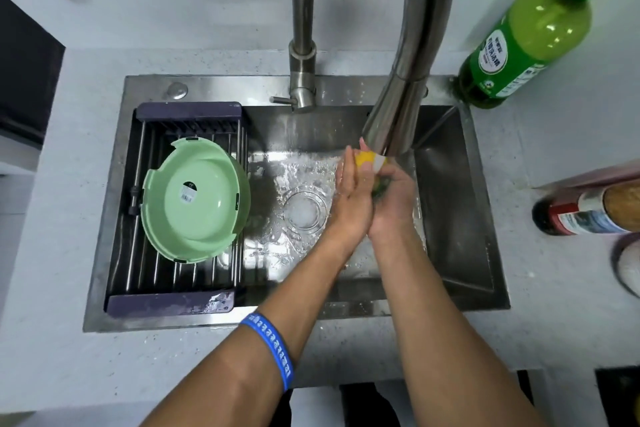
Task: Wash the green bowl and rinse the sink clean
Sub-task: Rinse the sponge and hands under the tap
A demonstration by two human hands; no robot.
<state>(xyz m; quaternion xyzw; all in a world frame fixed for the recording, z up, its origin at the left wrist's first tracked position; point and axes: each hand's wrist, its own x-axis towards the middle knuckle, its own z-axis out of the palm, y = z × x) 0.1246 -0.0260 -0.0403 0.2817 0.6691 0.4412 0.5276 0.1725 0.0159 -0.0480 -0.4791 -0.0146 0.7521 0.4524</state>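
Two Hands Pressed Around a Sponge Under the Spout

Two bare hands meet over the steel sink [460, 236], just right of its centre. The left hand [349, 194] lies nearly flat, fingers straight and pointing toward 12 o'clock, its palm pressed against a yellow sponge [367, 159] with a dark green scouring face. The right hand [393, 199] curls its fingers round the same sponge from the 3 o'clock side, so the soft block is squeezed between both palms. A blue rubbery wristband [272, 343] with pale lettering circles the left forearm.

Directly at 12 o'clock from the hands hangs the flared, brushed-metal spout of the tap [398, 107], its curved neck rising out of view. At 9 o'clock from the hands, water lies glassy and rippled over the round drain [304, 210] in the wet basin floor.

Farther toward 9 o'clock, a dark rack [173, 303] of thin metal rods with purple plastic end bars spans the sink's left part. The green bowl [194, 198], smooth matte plastic with a notched rim, rests on those rods, tilted, a small barcode sticker on it.

At 2 o'clock on the pale speckled counter [52, 288] stands a glossy green bottle [526, 42] with a white label; at 3 o'clock lies a red-labelled bottle [581, 210] on its side.
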